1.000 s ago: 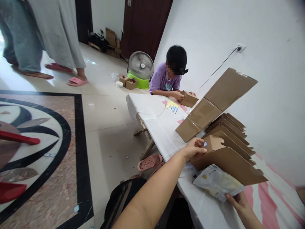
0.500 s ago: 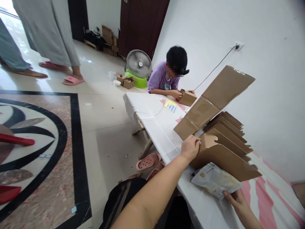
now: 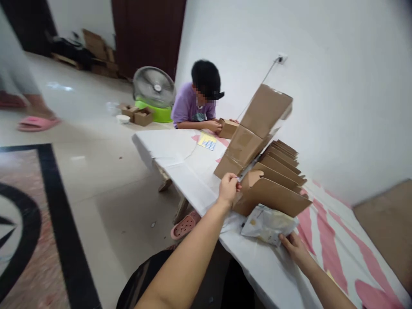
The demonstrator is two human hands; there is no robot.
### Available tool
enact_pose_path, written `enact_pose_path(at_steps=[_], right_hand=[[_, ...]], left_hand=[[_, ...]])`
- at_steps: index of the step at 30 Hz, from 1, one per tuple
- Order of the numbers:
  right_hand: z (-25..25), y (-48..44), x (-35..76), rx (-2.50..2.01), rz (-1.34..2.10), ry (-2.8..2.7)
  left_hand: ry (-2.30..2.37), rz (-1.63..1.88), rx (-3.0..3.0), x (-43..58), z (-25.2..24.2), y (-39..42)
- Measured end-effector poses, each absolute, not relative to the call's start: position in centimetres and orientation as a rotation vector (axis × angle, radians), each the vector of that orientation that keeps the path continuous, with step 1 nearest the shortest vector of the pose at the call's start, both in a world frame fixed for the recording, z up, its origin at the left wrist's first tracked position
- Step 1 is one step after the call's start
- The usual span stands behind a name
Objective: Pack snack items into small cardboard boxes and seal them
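My left hand (image 3: pixel 229 188) is closed in a pinch at the near edge of a stack of flat brown cardboard boxes (image 3: pixel 273 189) leaning on the table; a small sticker seems to sit at its fingertips. My right hand (image 3: pixel 293 248) holds the corner of a pale plastic pouch (image 3: pixel 268 223) lying on the table in front of the stack. A larger taped cardboard sheet (image 3: pixel 254 128) leans up behind the stack.
A white and pink cloth covers the low table (image 3: pixel 193 171). A seated person in a purple shirt (image 3: pixel 193 107) holds a small box (image 3: pixel 228 127) beside a yellow sticker sheet (image 3: pixel 207 141). A fan (image 3: pixel 153 88), small boxes and slippers (image 3: pixel 183 225) are on the floor.
The camera has swung right. My left hand has closed into a pinch at the stack's edge. My right hand still grips the pouch.
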State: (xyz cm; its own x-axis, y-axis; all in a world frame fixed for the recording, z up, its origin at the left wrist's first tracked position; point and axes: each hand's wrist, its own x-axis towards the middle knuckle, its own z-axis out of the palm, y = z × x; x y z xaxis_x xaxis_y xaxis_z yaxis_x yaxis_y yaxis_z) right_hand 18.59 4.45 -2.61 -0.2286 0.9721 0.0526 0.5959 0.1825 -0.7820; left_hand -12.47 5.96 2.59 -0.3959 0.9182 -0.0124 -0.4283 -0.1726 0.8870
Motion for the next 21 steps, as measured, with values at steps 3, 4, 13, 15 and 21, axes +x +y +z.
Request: enact_pose_path(at_steps=[3,4,13,15,21], right_hand=[[-3.5,3.8,18.0,-1.474,0.784,-1.858],[-3.8,3.5,17.8,-1.489,0.747,-1.833],[-5.8,-1.1,15.2,-1.587,0.518,-1.732],[-5.5,-1.6,14.1,-1.548,0.583,-1.753],[-3.8,-1.9,12.3,-1.288,0.826,-1.723]], left_hand=[[0.914,1.603,0.9,-13.3,4.8,2.6],[0.8,1.453,1.072,-13.5,5.4,1.5],[0.954,0.522,1.883,-11.5,4.8,-0.2],[1.034,0.546,1.89,-11.5,4.3,0.5],[1.201,0.653,1.958,-10.6,4.5,1.0]])
